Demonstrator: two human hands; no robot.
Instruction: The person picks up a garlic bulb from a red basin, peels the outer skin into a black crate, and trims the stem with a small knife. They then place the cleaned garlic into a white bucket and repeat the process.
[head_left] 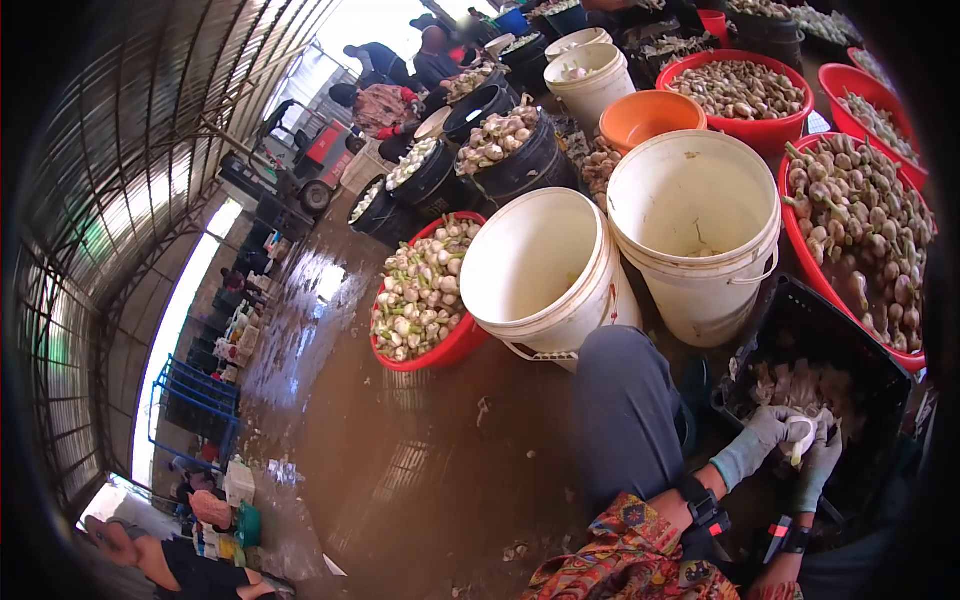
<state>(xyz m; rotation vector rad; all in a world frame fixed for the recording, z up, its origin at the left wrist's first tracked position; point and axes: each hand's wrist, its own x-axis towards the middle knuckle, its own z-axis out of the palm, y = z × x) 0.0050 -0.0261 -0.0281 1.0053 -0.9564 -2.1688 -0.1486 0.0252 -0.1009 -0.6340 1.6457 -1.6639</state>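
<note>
While gripped, garlic bulb (803,436) between gloved fingers (790,425)

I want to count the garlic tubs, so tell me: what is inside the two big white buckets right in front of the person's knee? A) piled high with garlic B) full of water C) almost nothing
C: both white buckets show bare inner walls, while the red tub beside them is heaped with garlic bulbs.

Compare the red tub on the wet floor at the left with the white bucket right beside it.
The red tub is low and wide; the white bucket is tall and deep. The red tub is heaped with pale bulbs; the white bucket looks almost empty. The white bucket has a wire handle hanging at its side; none shows on the red tub. Both are round, open-topped and tilted in this view.
</note>
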